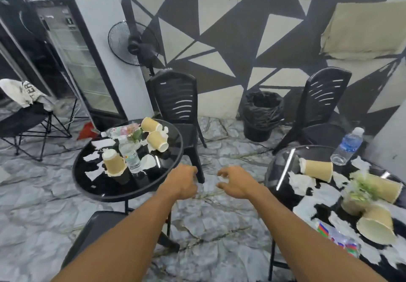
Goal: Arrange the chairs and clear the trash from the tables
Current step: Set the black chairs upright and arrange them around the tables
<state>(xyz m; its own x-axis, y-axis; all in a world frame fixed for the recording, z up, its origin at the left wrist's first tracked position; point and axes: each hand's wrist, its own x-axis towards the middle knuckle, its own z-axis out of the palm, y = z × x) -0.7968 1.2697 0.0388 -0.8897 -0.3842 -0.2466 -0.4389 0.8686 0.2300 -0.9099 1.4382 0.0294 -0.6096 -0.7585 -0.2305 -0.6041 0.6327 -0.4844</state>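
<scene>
Two round black glass tables stand on the marble floor. The left table (105, 188) carries paper cups (113, 162), a clear bottle (130, 154) and torn paper scraps. The right table (277, 167) holds more paper cups (317, 169), a water bottle (347, 146), tissue scraps and a small plant (360, 190). A black plastic chair (175, 101) stands behind the left table, another black chair (321, 104) behind the right one. My left hand (181, 182) and my right hand (236, 182) reach out between the tables with loosely curled fingers, holding nothing.
A lined black trash bin (261, 115) stands against the patterned wall between the chairs. A glass-door fridge (87, 62) and a standing fan (133, 43) are at the back left. A folding chair (24, 121) with a cloth is at far left. A dark seat (98, 229) is near my left forearm.
</scene>
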